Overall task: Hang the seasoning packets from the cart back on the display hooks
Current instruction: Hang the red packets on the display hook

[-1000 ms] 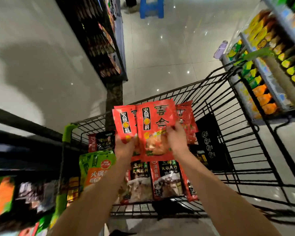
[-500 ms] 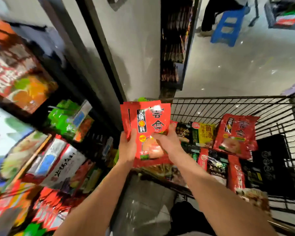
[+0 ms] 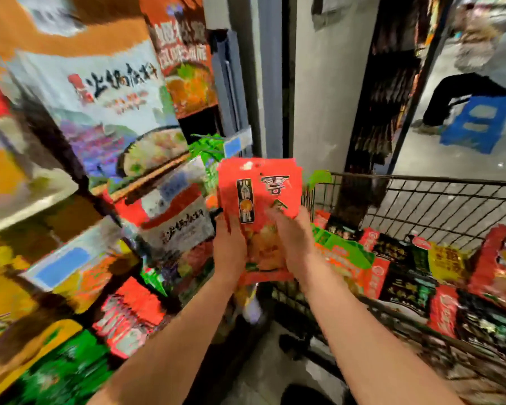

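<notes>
A stack of red seasoning packets (image 3: pixel 260 197) stands upright in front of me, its hang hole at the top. My left hand (image 3: pixel 230 247) grips its lower left edge and my right hand (image 3: pixel 294 241) grips its lower right side. The wire cart (image 3: pixel 438 200) is at the right, with several red, black, green and yellow packets (image 3: pixel 403 267) lying inside. The display rack (image 3: pixel 146 206) at the left carries many hanging packets, blurred by motion; its hooks are not visible.
A grey pillar (image 3: pixel 313 83) rises behind the packets. Further right a dark shelf unit (image 3: pixel 392 92) lines the aisle, and a person sits by a blue stool (image 3: pixel 476 121) on the glossy floor.
The view has swung left from the cart toward the display rack. Both hands have carried the red packets that way, squared into one stack, and the rack now looms close.
</notes>
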A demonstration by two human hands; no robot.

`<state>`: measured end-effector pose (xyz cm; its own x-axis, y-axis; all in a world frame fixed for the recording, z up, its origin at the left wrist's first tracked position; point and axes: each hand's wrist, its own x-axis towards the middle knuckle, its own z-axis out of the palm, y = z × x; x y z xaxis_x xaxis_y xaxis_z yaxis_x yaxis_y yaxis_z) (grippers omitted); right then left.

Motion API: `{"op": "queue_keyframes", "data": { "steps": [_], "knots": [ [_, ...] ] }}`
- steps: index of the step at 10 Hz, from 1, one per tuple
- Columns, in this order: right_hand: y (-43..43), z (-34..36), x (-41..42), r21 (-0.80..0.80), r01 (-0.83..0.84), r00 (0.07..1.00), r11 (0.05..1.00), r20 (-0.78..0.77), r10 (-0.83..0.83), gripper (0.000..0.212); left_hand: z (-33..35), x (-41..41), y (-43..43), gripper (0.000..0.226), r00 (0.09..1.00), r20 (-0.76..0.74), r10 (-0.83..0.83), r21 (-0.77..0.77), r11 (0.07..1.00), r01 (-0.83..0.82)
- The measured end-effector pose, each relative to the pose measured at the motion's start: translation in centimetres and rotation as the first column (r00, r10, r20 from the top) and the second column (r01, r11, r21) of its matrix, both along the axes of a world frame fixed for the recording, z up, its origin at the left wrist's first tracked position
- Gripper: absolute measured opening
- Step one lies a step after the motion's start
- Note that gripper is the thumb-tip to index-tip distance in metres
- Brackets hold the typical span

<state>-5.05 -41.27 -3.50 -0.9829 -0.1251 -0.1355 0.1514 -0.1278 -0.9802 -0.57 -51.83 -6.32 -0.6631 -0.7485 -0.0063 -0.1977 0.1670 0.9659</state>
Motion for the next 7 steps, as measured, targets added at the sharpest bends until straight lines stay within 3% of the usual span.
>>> {"op": "queue_keyframes", "data": {
  "steps": [1,2,3,4,5,7],
  "knots": [
    [-1.4,-2.0,-0.3,0.064,-0.017,0.996,0.998,-0.082,0.022,0.054,-1.4,1.1,-0.8,0.037,0.996,-0.046,0.077,-0.137,0.987,-0.083],
    [-1.1,-2.9,1.0,0.109,-0.049,0.974,0.993,-0.216,0.071,0.061,-3.5,3.0,-2.0,0.043,0.985,-0.167,-0.048,-0.267,0.964,0.002],
    [0.2,-1.2,4.8,0.062,-0.161,0.963,0.985,-0.209,0.171,0.053,-1.8,7.5,-0.8,0.040,0.965,-0.260,-0.017,-0.117,0.993,-0.014],
    [1.7,0.5,8.9,-0.037,-0.359,0.927,0.933,-0.134,0.351,0.031,0.1,13.1,0.9,0.040,0.969,-0.225,0.100,-0.058,0.992,-0.116],
    [2.7,1.5,12.6,-0.151,-0.459,0.888,0.876,-0.101,0.448,0.032,1.1,17.2,1.7,0.037,0.943,-0.311,0.115,-0.003,0.992,-0.122],
    [1.7,3.0,17.4,-0.184,-0.470,0.882,0.863,-0.124,0.454,0.018,3.8,24.2,0.6,0.021,0.839,-0.468,0.279,0.066,0.957,-0.282]
  ]
}}
